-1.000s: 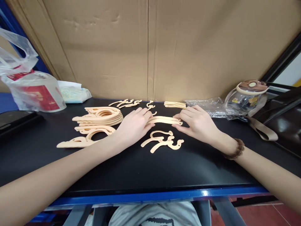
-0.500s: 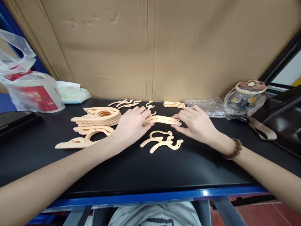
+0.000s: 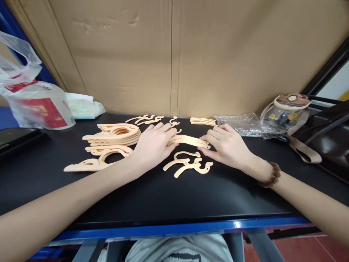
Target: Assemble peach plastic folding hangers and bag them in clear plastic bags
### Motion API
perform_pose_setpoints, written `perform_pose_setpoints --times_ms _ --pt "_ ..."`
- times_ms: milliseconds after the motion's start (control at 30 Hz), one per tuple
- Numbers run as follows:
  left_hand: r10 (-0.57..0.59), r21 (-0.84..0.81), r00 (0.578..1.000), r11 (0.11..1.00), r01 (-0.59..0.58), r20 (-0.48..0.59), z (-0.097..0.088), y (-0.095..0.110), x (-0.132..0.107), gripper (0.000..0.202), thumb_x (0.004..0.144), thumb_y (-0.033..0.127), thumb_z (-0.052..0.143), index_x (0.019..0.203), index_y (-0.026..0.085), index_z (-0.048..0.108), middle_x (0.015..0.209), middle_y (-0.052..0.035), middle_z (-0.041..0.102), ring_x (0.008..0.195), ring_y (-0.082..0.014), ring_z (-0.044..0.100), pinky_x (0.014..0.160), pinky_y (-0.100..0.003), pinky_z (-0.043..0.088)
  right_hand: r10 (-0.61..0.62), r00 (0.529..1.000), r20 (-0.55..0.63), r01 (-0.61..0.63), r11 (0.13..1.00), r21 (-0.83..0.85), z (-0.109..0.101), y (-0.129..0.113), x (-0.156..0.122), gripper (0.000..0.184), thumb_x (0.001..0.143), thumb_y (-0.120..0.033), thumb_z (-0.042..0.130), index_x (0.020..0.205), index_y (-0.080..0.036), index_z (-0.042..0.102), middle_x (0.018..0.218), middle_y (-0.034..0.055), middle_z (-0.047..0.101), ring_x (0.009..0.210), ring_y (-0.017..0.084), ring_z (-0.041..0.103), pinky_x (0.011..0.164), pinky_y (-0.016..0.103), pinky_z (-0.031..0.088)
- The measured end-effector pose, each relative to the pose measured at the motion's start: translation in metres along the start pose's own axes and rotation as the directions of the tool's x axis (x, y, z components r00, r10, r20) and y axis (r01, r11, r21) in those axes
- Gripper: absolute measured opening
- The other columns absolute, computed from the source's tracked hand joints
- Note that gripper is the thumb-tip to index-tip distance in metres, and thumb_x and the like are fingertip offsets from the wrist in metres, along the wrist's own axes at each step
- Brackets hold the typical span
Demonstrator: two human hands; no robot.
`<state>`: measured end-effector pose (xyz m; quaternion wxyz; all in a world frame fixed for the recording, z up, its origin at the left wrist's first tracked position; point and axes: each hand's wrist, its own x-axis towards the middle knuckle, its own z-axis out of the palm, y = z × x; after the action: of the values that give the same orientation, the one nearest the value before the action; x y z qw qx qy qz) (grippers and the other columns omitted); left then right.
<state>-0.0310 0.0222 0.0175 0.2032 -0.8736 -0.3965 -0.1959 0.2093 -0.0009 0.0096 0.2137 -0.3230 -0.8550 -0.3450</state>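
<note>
Curved wooden strips (image 3: pixel 188 140) lie at the middle of the counter (image 3: pixel 191 198), long axis left to right. The left hand (image 3: pixel 152 147) and right hand (image 3: pixel 227 145) pinch opposite ends. Hook-shaped pieces (image 3: pixel 189 164) sit just in front, with open surface toward the near edge.

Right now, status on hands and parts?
Left hand and right hand pinch the strips, one at each end. Hooks lie just nearer, not touching.
</note>
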Motion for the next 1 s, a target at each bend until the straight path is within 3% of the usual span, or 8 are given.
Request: perform_pose_setpoints --times_ms 233,1000 --pt "0.003 0.001 0.999 1.000 -0.003 -0.035 0.0036 0.0000 -0.0003 0.015 0.087 0.031 0.062 0.086 0.016 0.061 0.088 -0.0044 0.064 0.087 -0.0249 0.058 0.074 -0.037 0.042 0.010 1.000 -0.001 -0.010 1.000 0.001 0.0009 0.0012 0.0008 0.017 0.090 -0.028 0.055 0.085 -0.015 0.065 0.073 0.0015 0.064 0.073 0.018 0.058 0.075 0.032 0.036" --pt "-0.032 -0.035 0.999 0.999 0.033 0.008 0.0057 0.0031 -0.0002 0.012 0.086 0.028 0.059 0.087 0.016 0.062 0.090 -0.0041 0.065 0.088 -0.0248 0.058 0.076 -0.038 0.042 0.029 0.999 0.041 -0.029 0.999 0.012 0.0005 0.0036 0.0011 0.021 0.092 -0.031 0.053 0.087 -0.015 0.066 0.073 0.0018 0.065 0.073 0.017 0.057 0.078 0.032 0.035"
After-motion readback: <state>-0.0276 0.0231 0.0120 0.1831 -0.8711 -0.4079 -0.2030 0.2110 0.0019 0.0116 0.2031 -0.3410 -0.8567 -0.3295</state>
